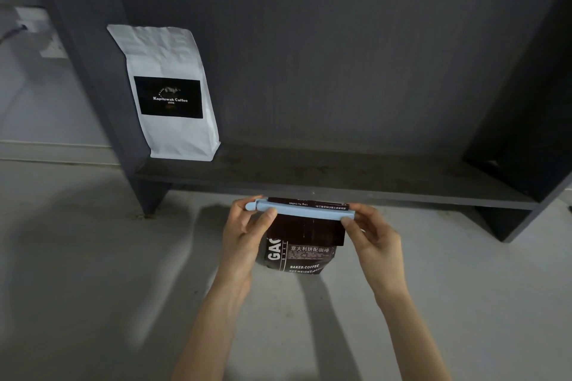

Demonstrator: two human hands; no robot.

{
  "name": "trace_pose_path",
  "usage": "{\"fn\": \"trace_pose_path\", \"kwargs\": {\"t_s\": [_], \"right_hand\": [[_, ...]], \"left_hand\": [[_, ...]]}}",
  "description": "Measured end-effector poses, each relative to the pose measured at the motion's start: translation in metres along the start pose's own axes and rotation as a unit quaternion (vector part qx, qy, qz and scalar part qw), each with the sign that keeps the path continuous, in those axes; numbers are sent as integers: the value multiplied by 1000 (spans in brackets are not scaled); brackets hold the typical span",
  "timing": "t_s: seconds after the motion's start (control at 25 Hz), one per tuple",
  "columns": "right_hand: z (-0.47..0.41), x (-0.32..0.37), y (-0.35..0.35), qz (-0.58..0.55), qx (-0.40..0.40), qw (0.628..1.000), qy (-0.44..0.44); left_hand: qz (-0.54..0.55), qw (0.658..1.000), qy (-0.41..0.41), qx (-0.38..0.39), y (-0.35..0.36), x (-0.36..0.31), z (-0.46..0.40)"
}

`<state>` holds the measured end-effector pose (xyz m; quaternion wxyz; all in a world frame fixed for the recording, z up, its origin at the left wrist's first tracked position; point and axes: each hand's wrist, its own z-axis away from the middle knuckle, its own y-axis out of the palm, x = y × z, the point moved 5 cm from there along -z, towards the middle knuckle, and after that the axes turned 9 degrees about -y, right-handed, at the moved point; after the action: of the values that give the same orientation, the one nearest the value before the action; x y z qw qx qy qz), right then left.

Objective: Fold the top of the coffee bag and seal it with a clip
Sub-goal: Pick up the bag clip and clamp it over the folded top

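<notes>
A dark brown coffee bag [305, 252] with white lettering is held up in front of me, its top folded over. A long pale blue clip [305, 210] lies across the folded top, from one side of the bag to the other. My left hand [244, 232] pinches the clip's left end, thumb on top. My right hand [376, 237] pinches the clip's right end between thumb and fingers. The lower part of the bag hangs free above the floor.
A white coffee bag [173, 93] with a black label stands on the left of a dark low shelf [340, 182], against its back panel. The shelf's side panels rise left and right. A pale concrete floor [93, 257] lies below my arms.
</notes>
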<state>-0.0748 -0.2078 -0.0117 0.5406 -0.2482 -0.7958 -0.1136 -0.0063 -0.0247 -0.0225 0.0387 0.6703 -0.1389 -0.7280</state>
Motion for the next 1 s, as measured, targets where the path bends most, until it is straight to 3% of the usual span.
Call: {"fn": "trace_pose_path", "kwargs": {"t_s": [0.12,0.44,0.6,1.0], "right_hand": [[2,0,1,-3,0,1000,0],[9,-39,13,44,63,995,57],[20,-65,20,75,96,986,110],[17,-52,26,100,111,986,75]], "left_hand": [[-13,1000,20,7,-2,2,-1],[-184,978,-12,93,-2,40,-7],[-296,951,-47,70,-13,70,-8],[-335,942,15,12,-15,54,-9]]}}
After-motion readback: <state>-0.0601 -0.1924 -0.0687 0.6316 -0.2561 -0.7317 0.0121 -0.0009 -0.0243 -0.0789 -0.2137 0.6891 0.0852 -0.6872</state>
